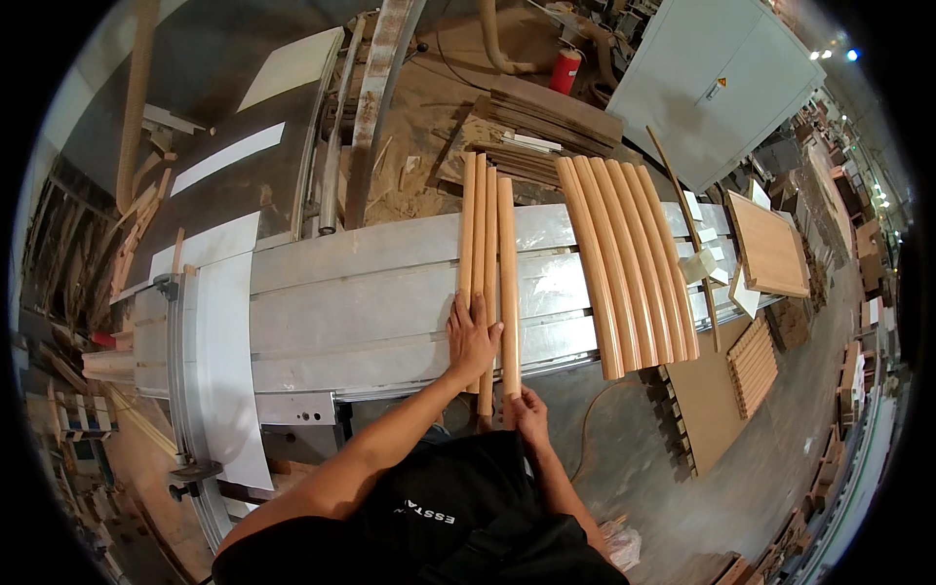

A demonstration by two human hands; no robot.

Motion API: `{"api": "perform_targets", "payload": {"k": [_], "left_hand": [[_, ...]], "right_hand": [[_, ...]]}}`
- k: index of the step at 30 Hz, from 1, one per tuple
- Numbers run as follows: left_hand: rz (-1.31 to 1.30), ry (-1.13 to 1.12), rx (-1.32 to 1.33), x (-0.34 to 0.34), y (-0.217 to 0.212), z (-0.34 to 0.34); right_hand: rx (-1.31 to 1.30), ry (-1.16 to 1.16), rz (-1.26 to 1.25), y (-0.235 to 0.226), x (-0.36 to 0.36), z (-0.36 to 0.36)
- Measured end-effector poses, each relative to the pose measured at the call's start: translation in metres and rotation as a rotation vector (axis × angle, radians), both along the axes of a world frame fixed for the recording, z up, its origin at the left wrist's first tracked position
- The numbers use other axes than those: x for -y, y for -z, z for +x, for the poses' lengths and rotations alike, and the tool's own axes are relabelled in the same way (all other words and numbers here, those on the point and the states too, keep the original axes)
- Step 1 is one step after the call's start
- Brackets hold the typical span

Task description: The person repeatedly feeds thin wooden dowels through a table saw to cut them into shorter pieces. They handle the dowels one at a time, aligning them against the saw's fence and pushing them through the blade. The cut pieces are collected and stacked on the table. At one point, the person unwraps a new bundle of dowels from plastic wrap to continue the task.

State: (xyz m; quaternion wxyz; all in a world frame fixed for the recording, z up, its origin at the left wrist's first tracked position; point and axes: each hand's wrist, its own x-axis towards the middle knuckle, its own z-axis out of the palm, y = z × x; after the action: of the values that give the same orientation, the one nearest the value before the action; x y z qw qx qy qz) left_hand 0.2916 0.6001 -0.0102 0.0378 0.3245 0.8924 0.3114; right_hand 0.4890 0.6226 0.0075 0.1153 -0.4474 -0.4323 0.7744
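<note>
Aligning wooden mouldings (487, 253) on table (370, 292)

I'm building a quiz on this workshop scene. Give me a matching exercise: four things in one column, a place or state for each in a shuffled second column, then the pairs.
Things:
1. left hand
2. right hand
3. group of five wider curved mouldings
4. red cylinder

Places or states:
A. stands on the floor beyond the table
B. grips the near end of the rightmost narrow wooden strip
C. lies flat on the narrow strips
D. lies on the metal table, to the right of the narrow strips

Pairs: 1-C, 2-B, 3-D, 4-A
</note>
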Motion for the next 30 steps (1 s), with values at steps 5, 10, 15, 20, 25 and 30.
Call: {"api": "perform_targets", "payload": {"k": [5, 10, 15, 20, 25, 30], "left_hand": [[0.015, 0.085, -0.007, 0.007, 0.002, -0.003], [0.053, 0.129, -0.031, 0.012, 0.011, -0.007], [0.052, 0.126, -0.017, 0.020, 0.014, -0.011], [0.163, 0.137, 0.038, 0.025, 0.012, 0.008], [0.101, 0.085, 0.083, 0.056, 0.003, 0.022], [0.184, 0.060, 0.082, 0.099, 0.012, 0.009]], "right_hand": [[0.047, -0.117, -0.144, 0.016, -0.032, -0.011], [0.185, -0.148, -0.006, 0.040, -0.032, -0.026], [0.201, -0.136, 0.133, 0.030, -0.007, -0.035], [0.227, 0.123, 0.429, 0.024, 0.028, -0.026], [0.414, 0.242, 0.815, -0.030, 0.040, -0.025], [0.340, -0.249, 0.797, -0.043, 0.068, -0.051]]}}
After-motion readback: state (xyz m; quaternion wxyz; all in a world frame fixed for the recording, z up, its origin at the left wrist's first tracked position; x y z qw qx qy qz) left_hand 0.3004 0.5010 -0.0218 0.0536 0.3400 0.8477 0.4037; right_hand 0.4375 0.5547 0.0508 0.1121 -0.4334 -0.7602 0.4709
